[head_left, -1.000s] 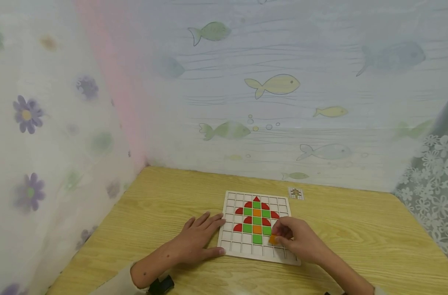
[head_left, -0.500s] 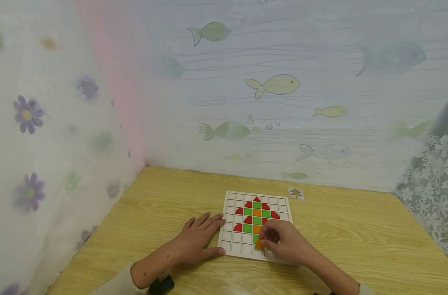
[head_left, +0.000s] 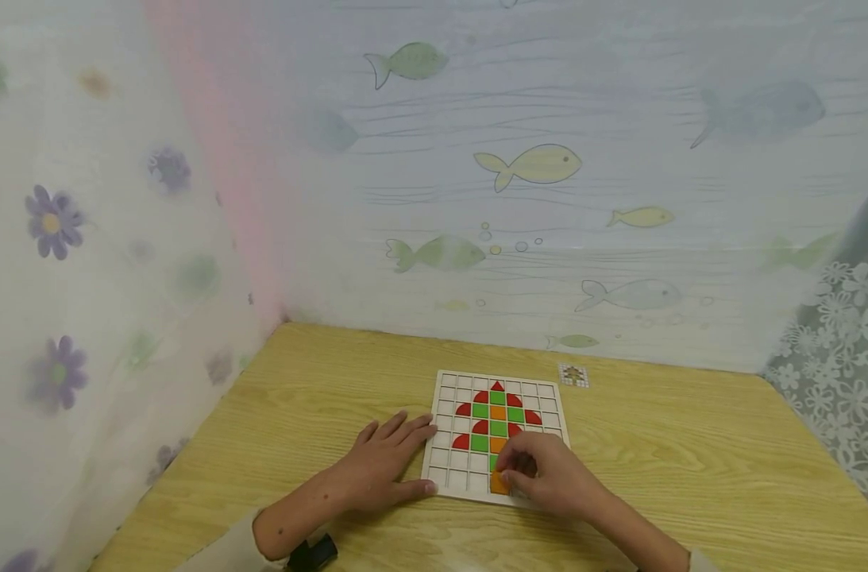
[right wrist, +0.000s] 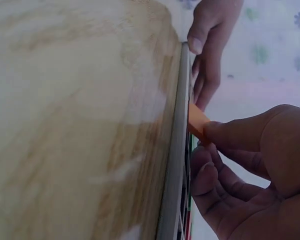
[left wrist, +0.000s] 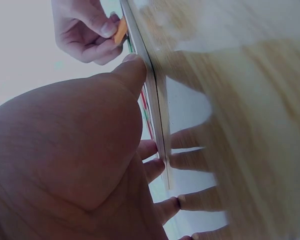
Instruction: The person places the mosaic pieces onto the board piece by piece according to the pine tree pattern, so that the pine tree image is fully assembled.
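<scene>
My right hand [head_left: 558, 477] pinches an orange square tile [right wrist: 197, 122] between thumb and fingers. The tile is tilted, with one edge down at a cell in the bottom row of the wooden grid board [head_left: 458, 480], just below a green tile. Red, green and orange pieces sit in the board's cells in a tree shape; my right hand covers some cells on the lower right. With fingers spread, my left hand [head_left: 383, 465] lies at the board's left edge, its thumb [left wrist: 132, 67] touching the near left corner.
A small printed card [head_left: 573, 375] with a tree pattern lies behind the board's far right corner. The wood-grain table [head_left: 691, 445] meets a fish-patterned curtain at the back. A black object [head_left: 312, 552] is at my left wrist.
My right hand has carried the orange tile leftward and toward the near edge, from the right of the green column to the bottom cell below it. The left hand has stayed still.
</scene>
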`<state>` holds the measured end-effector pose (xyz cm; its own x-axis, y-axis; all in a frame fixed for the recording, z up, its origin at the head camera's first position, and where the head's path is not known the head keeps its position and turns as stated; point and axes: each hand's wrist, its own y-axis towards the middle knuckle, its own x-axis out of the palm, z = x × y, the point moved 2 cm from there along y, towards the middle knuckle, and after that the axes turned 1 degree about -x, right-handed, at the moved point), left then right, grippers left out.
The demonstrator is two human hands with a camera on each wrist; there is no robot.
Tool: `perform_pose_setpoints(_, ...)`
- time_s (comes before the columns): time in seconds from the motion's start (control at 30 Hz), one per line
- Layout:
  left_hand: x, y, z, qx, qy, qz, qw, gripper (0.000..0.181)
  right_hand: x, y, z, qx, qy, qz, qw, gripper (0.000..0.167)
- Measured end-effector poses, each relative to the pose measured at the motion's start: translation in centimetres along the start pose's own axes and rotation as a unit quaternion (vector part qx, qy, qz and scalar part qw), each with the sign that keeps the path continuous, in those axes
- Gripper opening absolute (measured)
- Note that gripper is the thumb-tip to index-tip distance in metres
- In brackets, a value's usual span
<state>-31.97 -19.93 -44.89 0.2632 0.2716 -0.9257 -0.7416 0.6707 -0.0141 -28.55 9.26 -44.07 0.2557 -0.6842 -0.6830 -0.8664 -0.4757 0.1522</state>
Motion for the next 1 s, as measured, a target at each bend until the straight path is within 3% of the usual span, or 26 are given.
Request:
perform_pose_setpoints(0.43,-0.4,-0.1,0.3,-0.001,-0.002,-0.002,1.0000,0.081,0.1,-0.1,0.0,-0.004,-0.023,0.002,0.9997,0.014)
perform_pose_setpoints(0.77,0.7,0.3,-0.8,-0.002,0.000,0.005,1.0000,0.084,0.2,-0.2,0.0,-0.017,-0.027,0.008,0.9995,0.014)
perform_pose_setpoints(1.0,-0.3,-0.1,0.2,0.000,-0.006,-0.002,1.0000,0.080,0.2,-0.3,0.0,-0.015,-0.025,0.007,0.9995,0.013)
